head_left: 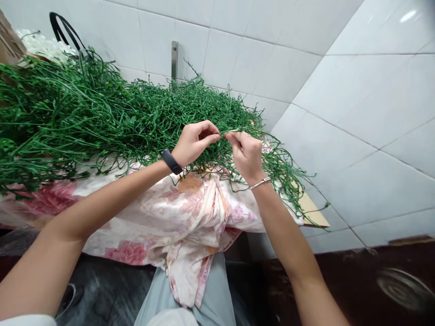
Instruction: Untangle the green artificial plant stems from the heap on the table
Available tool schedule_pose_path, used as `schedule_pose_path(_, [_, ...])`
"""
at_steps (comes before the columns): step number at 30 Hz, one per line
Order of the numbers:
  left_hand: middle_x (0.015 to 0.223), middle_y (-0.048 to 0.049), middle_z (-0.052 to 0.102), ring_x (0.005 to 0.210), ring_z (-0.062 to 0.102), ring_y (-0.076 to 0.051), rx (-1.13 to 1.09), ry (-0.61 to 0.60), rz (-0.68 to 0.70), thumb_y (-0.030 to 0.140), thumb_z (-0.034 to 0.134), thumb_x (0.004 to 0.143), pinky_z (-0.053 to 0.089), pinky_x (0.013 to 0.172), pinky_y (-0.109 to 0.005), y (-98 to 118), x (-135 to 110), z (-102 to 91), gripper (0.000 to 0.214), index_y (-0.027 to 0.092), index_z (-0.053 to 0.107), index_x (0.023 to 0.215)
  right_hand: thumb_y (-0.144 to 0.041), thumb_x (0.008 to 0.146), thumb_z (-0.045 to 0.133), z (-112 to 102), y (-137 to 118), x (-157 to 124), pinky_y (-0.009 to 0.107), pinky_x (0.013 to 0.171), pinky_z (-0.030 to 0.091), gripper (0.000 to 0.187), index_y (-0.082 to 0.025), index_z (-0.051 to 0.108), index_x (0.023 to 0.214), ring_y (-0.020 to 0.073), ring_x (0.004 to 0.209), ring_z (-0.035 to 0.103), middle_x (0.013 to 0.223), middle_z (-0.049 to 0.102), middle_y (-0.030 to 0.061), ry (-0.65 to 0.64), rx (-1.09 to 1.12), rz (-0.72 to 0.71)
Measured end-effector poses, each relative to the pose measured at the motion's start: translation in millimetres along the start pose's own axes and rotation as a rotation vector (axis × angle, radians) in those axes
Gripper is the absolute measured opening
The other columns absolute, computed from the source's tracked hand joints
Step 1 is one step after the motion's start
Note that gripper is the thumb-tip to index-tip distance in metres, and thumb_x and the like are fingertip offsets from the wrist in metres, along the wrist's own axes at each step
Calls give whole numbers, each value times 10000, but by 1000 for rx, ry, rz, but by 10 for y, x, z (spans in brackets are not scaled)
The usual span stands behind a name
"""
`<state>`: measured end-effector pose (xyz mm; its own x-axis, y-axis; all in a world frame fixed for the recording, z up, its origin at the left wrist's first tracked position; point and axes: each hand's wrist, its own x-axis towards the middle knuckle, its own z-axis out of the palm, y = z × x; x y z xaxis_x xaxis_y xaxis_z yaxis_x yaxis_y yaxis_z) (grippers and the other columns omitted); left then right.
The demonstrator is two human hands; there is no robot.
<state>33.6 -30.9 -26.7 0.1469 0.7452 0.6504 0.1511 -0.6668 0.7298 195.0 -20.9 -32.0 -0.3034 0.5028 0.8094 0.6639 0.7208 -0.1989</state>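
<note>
A large heap of thin green artificial-looking stems [136,106] spreads over a flowered cloth [149,213]. Over the right half of the heap, my left hand [197,141] is closed in a pinch of thumb and forefinger, a black band on its wrist. Almost touching its fingertips is my right hand [246,151], also pinching, with a thin bracelet at the wrist. A slender pale-green stem [234,131] runs between the two pinches. Its ends are lost among the fingers and the greenery behind.
White tiled walls [356,113] close off the back and right. A metal bracket [174,59] stands against the back wall. White flowers [44,46] and a black loop [64,29] are at the far left. A board corner [314,213] juts out at right. A round metal object [404,287] lies below.
</note>
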Motion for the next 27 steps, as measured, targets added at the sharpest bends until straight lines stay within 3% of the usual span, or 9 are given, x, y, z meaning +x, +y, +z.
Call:
schedule_pose_path(6, [547,28,514,456,450,-60,-44,36,-69,173,563,687,367,454,-206,44,-27,38,77,146,510,637,-364,860,404,25,-78,-11,294,641,396,291,-186,613,763,154,674,561,706,618,43,88,-23,63])
schedule_pose_path(16, [530,38,511,449,448,-59,-79,120,-62,142,561,681,365,453,-205,40,-58,111,103,157,487,610,-303,853,417,116,-219,-7,284,604,413,270,-176,610,715,141,614,566,690,643,39,185,17,186])
schedule_pose_path(18, [526,39,507,451,449,-59,-89,136,-68,137,559,679,366,453,-205,18,-68,114,104,157,489,605,-298,840,432,104,-171,11,282,593,412,255,-180,615,708,132,593,553,676,637,29,206,45,202])
schedule_pose_path(22, [512,42,497,441,433,-52,-107,197,-129,115,569,666,353,443,-203,-69,-69,76,112,153,497,589,-326,830,437,1,64,53,272,528,369,261,-177,619,715,111,526,487,624,590,16,367,93,299])
schedule_pose_path(27, [513,39,514,429,452,-45,-330,266,-218,119,568,692,368,446,-201,-139,17,32,105,138,512,605,-348,830,437,-47,187,83,267,516,341,289,-173,651,747,107,505,441,530,511,-3,124,146,300])
